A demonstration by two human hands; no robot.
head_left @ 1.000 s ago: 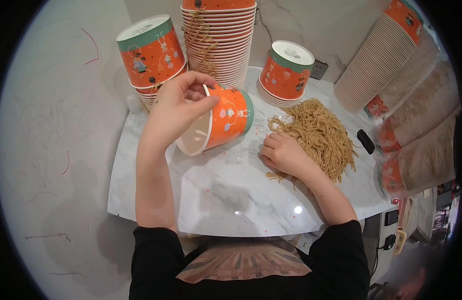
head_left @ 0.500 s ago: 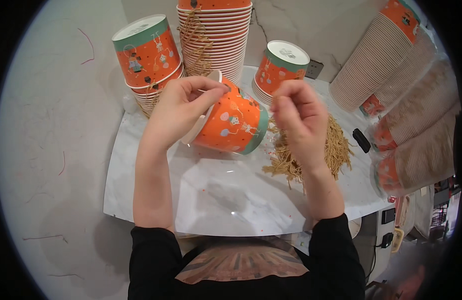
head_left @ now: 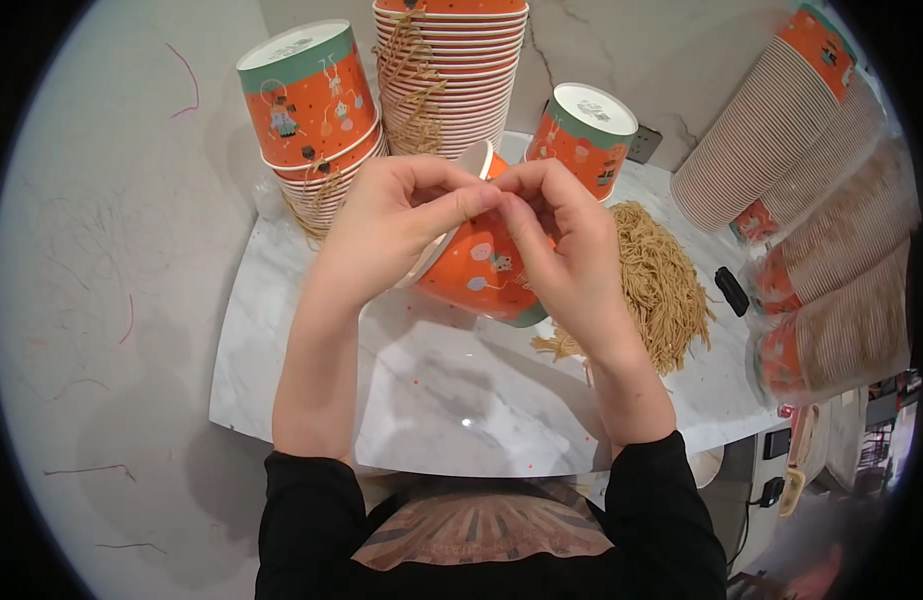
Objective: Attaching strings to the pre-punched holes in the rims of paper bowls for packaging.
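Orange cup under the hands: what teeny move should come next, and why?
Perhaps the left hand could steady the orange cup while the right hand pinches gently. The cup is tilted, so it might shift, and both hands' fingertips come together over it. A pile of tan strands lies beside the right hand, but I can't tell whether one is between the fingertips.

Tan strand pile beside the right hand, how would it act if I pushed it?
The tan strand pile would probably slump rather than roll, being a loose heap. It seems floppy, since its thin strands bend. They may drag one another along, as many lie jumbled together.
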